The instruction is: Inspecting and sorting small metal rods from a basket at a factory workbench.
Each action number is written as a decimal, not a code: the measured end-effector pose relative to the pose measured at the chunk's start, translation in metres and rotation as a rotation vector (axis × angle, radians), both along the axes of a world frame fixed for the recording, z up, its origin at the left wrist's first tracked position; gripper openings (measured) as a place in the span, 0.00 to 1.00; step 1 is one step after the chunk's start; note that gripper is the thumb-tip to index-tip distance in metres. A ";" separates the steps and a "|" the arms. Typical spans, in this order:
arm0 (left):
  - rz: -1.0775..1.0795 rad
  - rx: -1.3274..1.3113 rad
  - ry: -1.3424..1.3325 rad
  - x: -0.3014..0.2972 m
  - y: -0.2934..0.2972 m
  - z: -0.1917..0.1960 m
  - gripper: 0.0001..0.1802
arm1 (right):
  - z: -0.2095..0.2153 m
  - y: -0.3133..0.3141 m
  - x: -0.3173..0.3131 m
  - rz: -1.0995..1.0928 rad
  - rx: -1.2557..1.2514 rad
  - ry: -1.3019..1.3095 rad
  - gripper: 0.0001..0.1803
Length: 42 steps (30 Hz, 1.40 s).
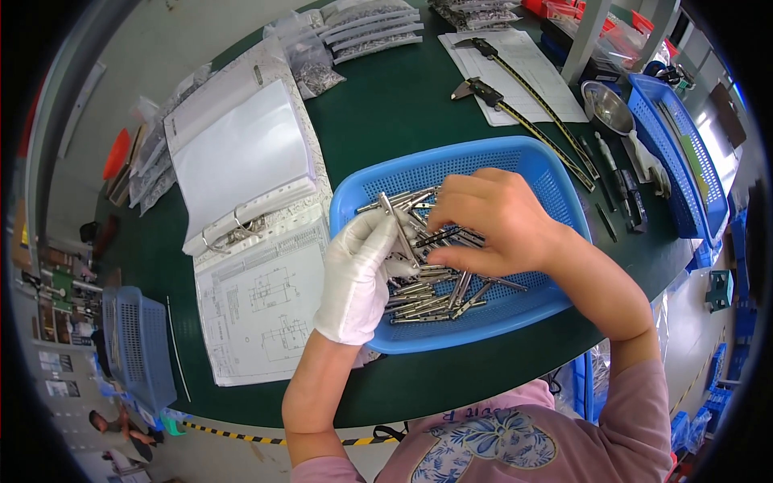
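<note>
My left hand (354, 270), in a white glove, is closed on a slim silver metal shaft (398, 231), which it holds tilted above the blue perforated basket (515, 153). My bare right hand (495, 221) hovers over the same basket, just right of that shaft. Its thumb and curved forefinger stand apart, and parts in the pile show through the gap. Below both hands lies a loose heap of similar metal shafts (439, 302), some with small holes. My right hand and wrist hide part of the heap.
Left of the basket lies an open ring binder (241, 161) with a technical drawing (274, 306). Two digital calipers (491, 95) rest on papers at the far right. Beyond are bags of small parts (370, 32), a metal bowl (608, 109) and another blue basket (672, 145).
</note>
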<state>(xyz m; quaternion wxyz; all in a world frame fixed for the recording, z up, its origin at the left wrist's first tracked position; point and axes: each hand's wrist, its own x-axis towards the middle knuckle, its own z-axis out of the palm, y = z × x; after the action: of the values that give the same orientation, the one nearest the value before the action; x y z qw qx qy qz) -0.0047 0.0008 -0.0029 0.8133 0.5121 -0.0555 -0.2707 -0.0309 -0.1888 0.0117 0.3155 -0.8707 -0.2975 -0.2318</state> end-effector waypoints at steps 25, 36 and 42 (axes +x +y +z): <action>-0.043 0.055 -0.030 0.001 0.002 0.000 0.12 | -0.004 0.005 0.003 0.095 -0.108 0.115 0.09; 0.008 -0.003 -0.036 0.001 -0.007 -0.009 0.10 | 0.005 0.020 -0.010 -0.095 0.168 0.384 0.03; 0.018 -0.060 -0.041 0.002 -0.010 -0.012 0.10 | 0.007 0.018 -0.010 -0.030 0.048 0.373 0.03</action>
<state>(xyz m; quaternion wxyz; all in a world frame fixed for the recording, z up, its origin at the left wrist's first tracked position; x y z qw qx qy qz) -0.0028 -0.0087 -0.0151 0.8293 0.4936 -0.0756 -0.2509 -0.0408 -0.1707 0.0188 0.3824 -0.8952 -0.2152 -0.0781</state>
